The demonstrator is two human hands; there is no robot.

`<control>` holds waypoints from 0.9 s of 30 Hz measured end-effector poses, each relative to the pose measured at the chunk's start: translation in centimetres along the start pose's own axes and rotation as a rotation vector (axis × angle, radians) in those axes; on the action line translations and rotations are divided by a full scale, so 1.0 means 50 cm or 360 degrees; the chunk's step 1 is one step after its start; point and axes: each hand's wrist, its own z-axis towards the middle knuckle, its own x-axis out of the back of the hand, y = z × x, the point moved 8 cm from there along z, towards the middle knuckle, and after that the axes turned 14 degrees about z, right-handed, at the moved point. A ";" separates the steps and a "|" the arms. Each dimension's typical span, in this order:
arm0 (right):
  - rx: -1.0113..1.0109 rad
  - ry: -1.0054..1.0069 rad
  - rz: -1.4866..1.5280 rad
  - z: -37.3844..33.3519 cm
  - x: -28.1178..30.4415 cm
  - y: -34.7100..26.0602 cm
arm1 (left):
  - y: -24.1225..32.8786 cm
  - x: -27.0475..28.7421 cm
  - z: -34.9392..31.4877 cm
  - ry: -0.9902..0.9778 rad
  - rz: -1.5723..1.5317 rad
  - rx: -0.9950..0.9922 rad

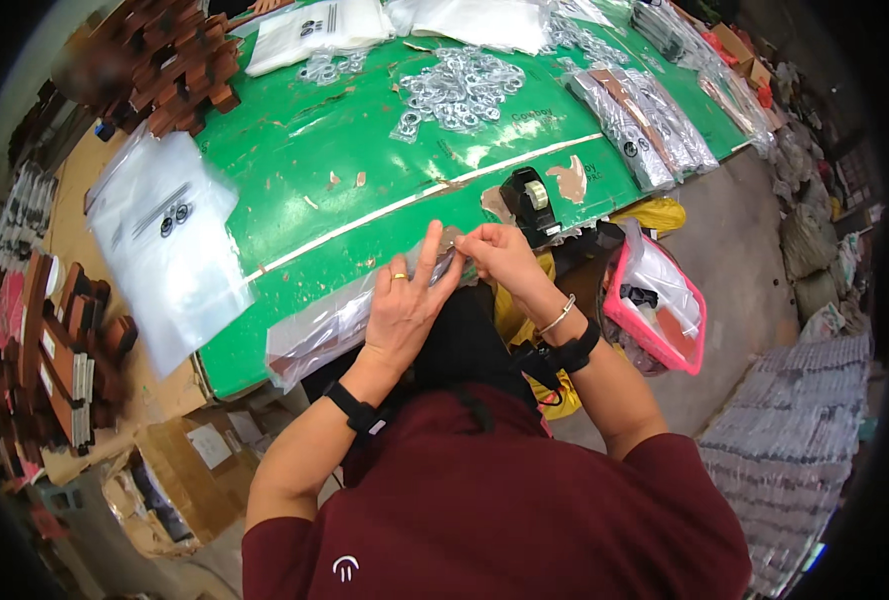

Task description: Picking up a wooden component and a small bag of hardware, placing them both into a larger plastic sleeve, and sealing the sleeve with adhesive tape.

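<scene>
A long, brownish flat piece in a clear plastic bag (319,328) lies along the near edge of the green table (294,180). Across its right part rests my left hand (406,305), fingers stretched out and a ring on one of them. My right hand (509,265) pinches the right end of the bag, thumb and fingertips together beside my left fingertips. Exactly what sits between those fingertips is too small to make out. Just beyond my right hand stands a black tape dispenser (530,203) with a roll of tape on it.
Small clear-wrapped parts (461,88) form a pile at the table's far middle. Flat printed plastic bags (169,245) lie at the left, bagged long pieces (644,130) at the right. A pink-rimmed basket (702,320) stands right of the table. Reddish-brown pieces (64,350) are stacked far left.
</scene>
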 end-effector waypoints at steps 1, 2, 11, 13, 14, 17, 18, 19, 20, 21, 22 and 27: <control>-0.0002 0.0001 -0.0009 0.001 0.001 -0.002 | 0.001 0.000 -0.001 0.0001 -0.0006 0.0007; -0.0029 -0.0007 -0.0067 0.002 0.002 -0.002 | 0.004 0.001 -0.003 0.0000 -0.0005 -0.0003; -0.0243 -0.0039 -0.0383 0.008 0.006 -0.028 | 0.007 -0.006 0.001 -0.0038 -0.0027 -0.0056; -0.0256 -0.0057 -0.0413 0.006 0.011 -0.032 | 0.003 -0.008 0.007 -0.0074 -0.0055 -0.0046; -0.0237 -0.0063 -0.0373 0.002 0.012 -0.034 | 0.000 -0.011 0.011 -0.0103 -0.0099 -0.0050; -0.0217 -0.0038 -0.0294 -0.014 0.011 -0.032 | -0.012 -0.018 0.019 -0.0176 -0.0219 -0.0051; -0.0216 -0.0020 -0.0268 -0.020 0.010 -0.032 | -0.018 -0.021 0.021 -0.0223 -0.0291 -0.0030; -0.0214 -0.0017 -0.0260 -0.026 0.013 -0.023 | -0.020 -0.020 0.021 -0.0222 -0.0289 -0.0038; -0.0252 -0.0004 -0.0170 -0.033 0.021 -0.004 | -0.022 -0.022 0.019 -0.0257 -0.0317 -0.0040; -0.0284 0.0009 -0.0082 -0.036 0.027 0.007 | -0.024 -0.025 0.022 -0.0286 -0.0342 -0.0041; -0.0280 0.0010 -0.0074 -0.039 0.027 0.010 | -0.026 -0.024 0.024 -0.0284 -0.0338 -0.0049; -0.0290 -0.0055 0.0131 -0.040 0.017 0.016 | -0.040 -0.031 0.028 -0.0376 -0.0480 0.0000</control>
